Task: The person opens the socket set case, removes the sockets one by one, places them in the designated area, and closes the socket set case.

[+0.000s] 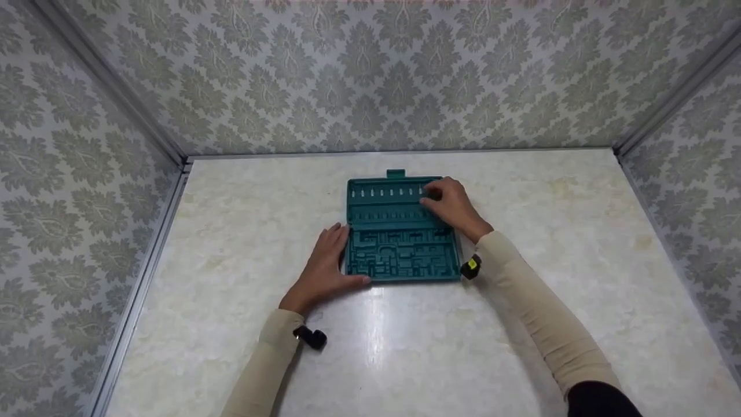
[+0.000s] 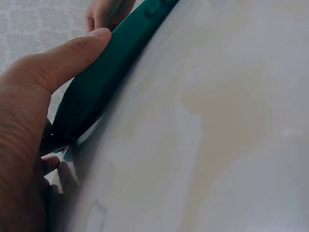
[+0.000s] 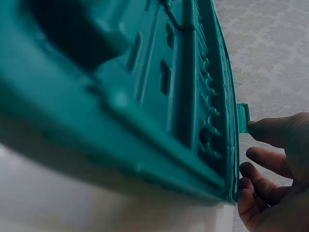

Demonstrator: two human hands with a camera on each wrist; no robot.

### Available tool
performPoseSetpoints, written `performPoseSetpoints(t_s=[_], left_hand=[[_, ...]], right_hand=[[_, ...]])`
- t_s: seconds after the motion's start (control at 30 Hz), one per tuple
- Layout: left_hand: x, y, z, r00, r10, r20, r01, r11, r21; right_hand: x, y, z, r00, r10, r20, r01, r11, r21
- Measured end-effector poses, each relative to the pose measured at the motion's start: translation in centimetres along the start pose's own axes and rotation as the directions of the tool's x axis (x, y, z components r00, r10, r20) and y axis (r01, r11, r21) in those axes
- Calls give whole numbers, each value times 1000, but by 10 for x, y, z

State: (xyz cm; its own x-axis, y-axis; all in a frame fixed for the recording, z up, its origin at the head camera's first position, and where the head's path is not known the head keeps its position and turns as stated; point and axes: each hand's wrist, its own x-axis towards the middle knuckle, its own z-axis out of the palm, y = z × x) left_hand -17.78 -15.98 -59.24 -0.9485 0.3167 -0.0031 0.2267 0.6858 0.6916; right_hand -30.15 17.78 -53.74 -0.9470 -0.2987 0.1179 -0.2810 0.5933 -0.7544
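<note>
A green plastic tool case [image 1: 404,278] lies opened flat on the table, its moulded base nearer me and its lid beyond. Small silvery bits [image 1: 382,192] stand in a row along the lid's upper part. My left hand [image 1: 321,272] braces the near left corner, thumb along the front edge and fingers beside the left side; the left wrist view shows the thumb on the case wall. At the lid's right end, my right hand [image 1: 454,205] has its bent index finger and thumb parted beside the last bit in the row. I see nothing between those tips.
The pale marbled table [image 1: 243,197] reaches back to a patterned wall [image 1: 365,75]. A green latch tab [image 1: 396,173] sticks out from the lid's far edge. Dark wrist devices are on the left sleeve [image 1: 278,333] and the right sleeve [image 1: 521,289].
</note>
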Motion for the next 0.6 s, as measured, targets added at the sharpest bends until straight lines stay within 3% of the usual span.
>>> performPoseSetpoints(t_s=[0.23,0.6], left_hand=[[-2,1,1,1000,-14,-8,14,1000,-24],[-2,2,0,999,-44,-5,44,998,-48]], right_hand=[[16,2,7,999,-4,37,5,1000,-29],[25,1,9,998,48,51,-43,995,-91]])
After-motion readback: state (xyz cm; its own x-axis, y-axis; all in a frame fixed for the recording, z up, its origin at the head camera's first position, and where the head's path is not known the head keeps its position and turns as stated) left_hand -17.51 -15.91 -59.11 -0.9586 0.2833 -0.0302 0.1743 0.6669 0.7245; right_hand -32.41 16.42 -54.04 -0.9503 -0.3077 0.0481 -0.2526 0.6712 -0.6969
